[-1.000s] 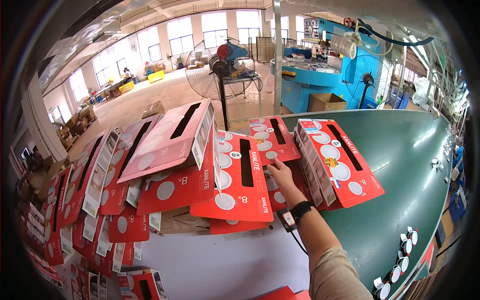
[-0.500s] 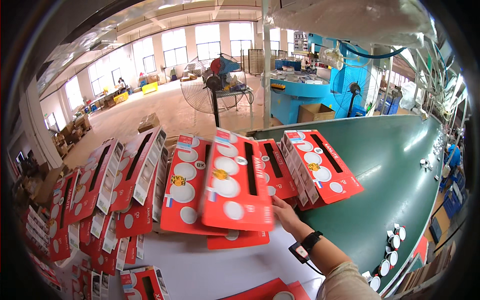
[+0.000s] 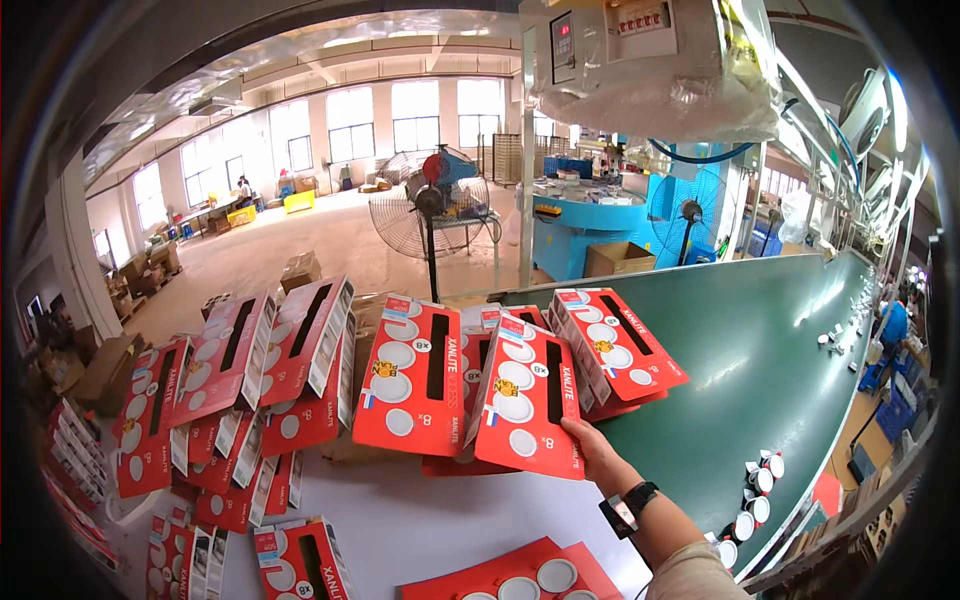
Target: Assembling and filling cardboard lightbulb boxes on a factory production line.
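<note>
My right hand (image 3: 598, 452) grips the lower right edge of a red cardboard box (image 3: 515, 408), its fingers partly hidden by the box. The box is printed with white discs and has a dark slot in its face. Just left of it leans a similar carton (image 3: 388, 388), and behind and to the right a further carton (image 3: 628, 345) stands tilted at the conveyor's edge. Part of another box shows beneath the held one. A black wristband with a small device (image 3: 630, 508) is on my right wrist. My left hand is not in view.
Several more red cartons (image 3: 225, 360) lean in overlapping stacks at the left on a white table (image 3: 370, 510). Flat red card (image 3: 470, 580) lies at the front. To the right runs a green conveyor (image 3: 700, 385) with round white-faced fittings (image 3: 743, 525) along its edge. A fan (image 3: 430, 205) stands beyond.
The held box has moved to the right and down in my right hand, uncovering more of the carton on its left. My view has also shifted, showing more of the overhead control box.
</note>
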Action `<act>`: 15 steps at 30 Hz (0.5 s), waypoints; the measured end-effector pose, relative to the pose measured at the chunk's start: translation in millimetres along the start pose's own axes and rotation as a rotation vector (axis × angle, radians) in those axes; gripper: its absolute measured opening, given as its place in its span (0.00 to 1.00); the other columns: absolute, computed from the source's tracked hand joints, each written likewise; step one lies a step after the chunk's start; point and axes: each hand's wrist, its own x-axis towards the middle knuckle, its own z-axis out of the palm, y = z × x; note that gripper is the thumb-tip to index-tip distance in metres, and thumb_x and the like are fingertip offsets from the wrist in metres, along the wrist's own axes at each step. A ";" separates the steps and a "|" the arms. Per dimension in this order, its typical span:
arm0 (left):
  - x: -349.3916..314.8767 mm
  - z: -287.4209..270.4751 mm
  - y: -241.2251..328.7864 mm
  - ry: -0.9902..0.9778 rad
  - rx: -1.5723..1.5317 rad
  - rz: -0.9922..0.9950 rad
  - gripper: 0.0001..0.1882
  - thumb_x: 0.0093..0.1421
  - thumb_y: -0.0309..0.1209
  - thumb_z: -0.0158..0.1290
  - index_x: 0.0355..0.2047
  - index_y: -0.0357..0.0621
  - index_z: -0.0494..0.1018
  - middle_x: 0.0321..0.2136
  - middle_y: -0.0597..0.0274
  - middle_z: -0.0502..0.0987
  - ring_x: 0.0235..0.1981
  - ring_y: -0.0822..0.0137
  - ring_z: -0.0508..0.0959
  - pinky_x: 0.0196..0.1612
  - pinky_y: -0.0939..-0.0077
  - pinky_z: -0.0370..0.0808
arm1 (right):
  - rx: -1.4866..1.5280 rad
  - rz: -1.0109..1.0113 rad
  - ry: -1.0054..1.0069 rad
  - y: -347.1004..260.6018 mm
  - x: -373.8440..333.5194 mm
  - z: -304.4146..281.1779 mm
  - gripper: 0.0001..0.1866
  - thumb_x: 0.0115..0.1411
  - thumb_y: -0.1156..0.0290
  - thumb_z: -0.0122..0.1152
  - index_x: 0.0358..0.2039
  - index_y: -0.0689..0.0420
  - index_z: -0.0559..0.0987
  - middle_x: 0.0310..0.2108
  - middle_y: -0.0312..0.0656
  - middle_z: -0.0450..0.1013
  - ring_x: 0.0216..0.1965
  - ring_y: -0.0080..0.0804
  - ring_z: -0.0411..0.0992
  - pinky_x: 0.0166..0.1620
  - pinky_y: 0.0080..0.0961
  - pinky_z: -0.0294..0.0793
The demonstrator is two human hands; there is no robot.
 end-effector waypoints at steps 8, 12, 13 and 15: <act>-15.8 -3.7 -2.6 0.025 -0.051 0.002 0.22 0.67 0.27 0.49 0.61 0.37 0.63 0.47 0.56 0.75 0.45 0.64 0.78 0.47 0.71 0.77 | 0.102 -0.038 -0.018 -62.6 87.8 -7.3 0.17 0.66 0.61 0.52 0.48 0.60 0.76 0.41 0.48 0.79 0.38 0.37 0.80 0.40 0.36 0.82; -8.3 -10.6 -11.7 0.040 -0.041 0.024 0.22 0.67 0.27 0.50 0.61 0.38 0.63 0.47 0.56 0.76 0.44 0.64 0.78 0.47 0.71 0.77 | -0.406 -0.645 0.550 -53.7 104.5 -5.4 0.20 0.64 0.62 0.54 0.50 0.64 0.75 0.41 0.49 0.79 0.43 0.40 0.77 0.46 0.34 0.76; -6.2 -11.5 -16.7 0.055 -0.050 0.030 0.22 0.68 0.27 0.50 0.61 0.39 0.63 0.47 0.56 0.76 0.44 0.64 0.78 0.46 0.71 0.77 | -0.544 -0.803 0.645 -47.5 96.7 -0.2 0.21 0.63 0.63 0.54 0.50 0.65 0.75 0.41 0.50 0.78 0.45 0.40 0.76 0.48 0.34 0.74; -3.3 -15.8 -23.4 0.049 -0.040 0.010 0.22 0.68 0.27 0.49 0.61 0.40 0.63 0.47 0.57 0.76 0.43 0.65 0.79 0.45 0.71 0.77 | -0.968 -1.045 0.412 -37.0 59.8 9.7 0.26 0.60 0.60 0.60 0.54 0.65 0.73 0.51 0.54 0.72 0.55 0.46 0.70 0.57 0.37 0.68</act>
